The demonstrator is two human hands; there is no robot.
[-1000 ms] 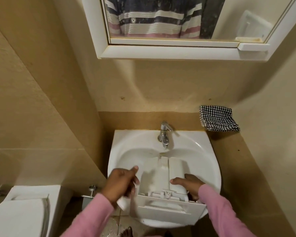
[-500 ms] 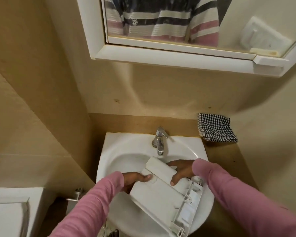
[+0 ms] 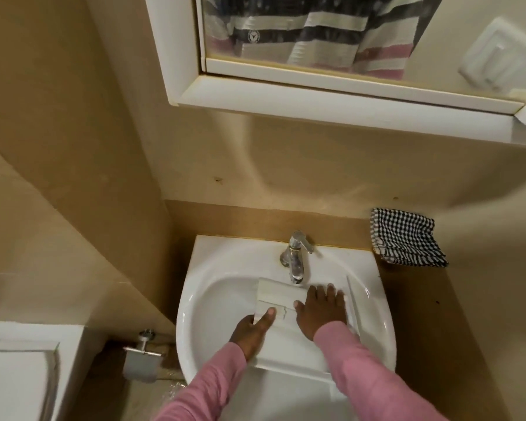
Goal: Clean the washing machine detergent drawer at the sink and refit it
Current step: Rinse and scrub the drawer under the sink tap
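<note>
Head view: drawer [image 3: 286, 344] underside-up in sink [image 3: 201, 284], far end under tap [image 3: 296, 259] at 12 o'clock. L hand [image 3: 251, 331] grips 8 o'clock edge, thumb on top. R hand [image 3: 319, 311] flat, fingers spread, pressing 2 o'clock side. No water seen. Best, imo: hold w/ L, free R for tap, tilt to drain.

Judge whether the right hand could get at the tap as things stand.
Probably yes. The right hand lies flat on the detergent drawer, its fingers just short of the tap, with nothing between them; the left hand grips the drawer's edge.
</note>
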